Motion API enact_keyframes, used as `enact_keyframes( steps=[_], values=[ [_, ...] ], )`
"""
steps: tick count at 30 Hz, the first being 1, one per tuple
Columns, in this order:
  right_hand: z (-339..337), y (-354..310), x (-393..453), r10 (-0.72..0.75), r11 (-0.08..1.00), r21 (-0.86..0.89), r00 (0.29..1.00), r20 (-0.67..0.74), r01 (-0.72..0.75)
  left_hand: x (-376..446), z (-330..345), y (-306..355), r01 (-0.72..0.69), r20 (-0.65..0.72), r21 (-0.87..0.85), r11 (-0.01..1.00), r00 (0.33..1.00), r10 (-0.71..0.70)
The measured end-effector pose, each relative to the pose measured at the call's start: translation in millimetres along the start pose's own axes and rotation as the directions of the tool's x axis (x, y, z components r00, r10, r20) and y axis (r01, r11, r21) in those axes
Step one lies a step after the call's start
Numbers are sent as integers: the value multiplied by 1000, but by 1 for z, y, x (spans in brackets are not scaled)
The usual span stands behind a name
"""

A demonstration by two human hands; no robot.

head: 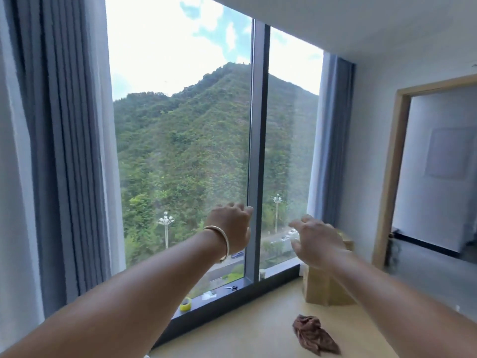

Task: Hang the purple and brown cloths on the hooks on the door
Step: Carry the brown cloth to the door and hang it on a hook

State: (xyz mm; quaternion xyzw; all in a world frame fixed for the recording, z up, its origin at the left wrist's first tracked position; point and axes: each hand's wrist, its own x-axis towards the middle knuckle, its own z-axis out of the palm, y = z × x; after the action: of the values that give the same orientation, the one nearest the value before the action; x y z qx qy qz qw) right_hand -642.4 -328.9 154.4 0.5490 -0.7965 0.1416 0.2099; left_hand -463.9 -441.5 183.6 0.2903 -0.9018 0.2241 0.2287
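From the head camera, two bare arms are seen stretched out toward a big window (180,151). The left hand (231,228) is held up in front of the dark window post (258,151), with its back to the camera and its fingers bent a little. Nothing is held in it. A gold bangle (219,241) is worn on the left wrist. The right hand (316,241) is held up just beside it, a small gap apart, with the fingers spread and loose. Nothing is held in it either.

The brown cloth (315,334) is seen lying on the floor (245,326), low down and near the right arm, well apart from both hands. It is crumpled in a heap. Its long side runs from upper left to lower right, and its thin end points to the lower right. Bare floor is seen all around it, so there is open room on every side.

A cardboard box (324,288) is seen on the floor by the window, partly hidden behind the right arm. On the window sill (278,271) a roll of yellow tape (185,304) and a pair of scissors (232,288) are seen. Grey curtains (64,151) hang at both sides of the glass. An open doorway (438,177) is seen on the right.

The purple cloth is not seen.
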Motion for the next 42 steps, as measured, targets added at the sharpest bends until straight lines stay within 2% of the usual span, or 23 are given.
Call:
enact_keyframes(
  steps=[7,12,16,25,34,42],
  values=[
    [-15,141,-63,289,953,-117,956,60,-280,69,25,134,-232,-34,-122,965,973,229],
    [-25,213,-104,473,868,-199,879,55,-454,108,37,214,-357,-66,-206,911,934,351],
    [-33,262,-127,571,799,-270,819,63,-537,137,44,270,-437,-114,-275,856,899,423],
    [-36,347,-136,720,646,-401,694,37,-649,211,81,375,-575,-95,-328,750,810,579],
    [-44,430,-116,825,514,-432,565,12,-741,306,107,447,-646,-128,-381,661,745,654],
    [-40,492,-123,886,412,-467,464,5,-782,350,122,514,-695,-159,-421,583,690,706]
  ],
)
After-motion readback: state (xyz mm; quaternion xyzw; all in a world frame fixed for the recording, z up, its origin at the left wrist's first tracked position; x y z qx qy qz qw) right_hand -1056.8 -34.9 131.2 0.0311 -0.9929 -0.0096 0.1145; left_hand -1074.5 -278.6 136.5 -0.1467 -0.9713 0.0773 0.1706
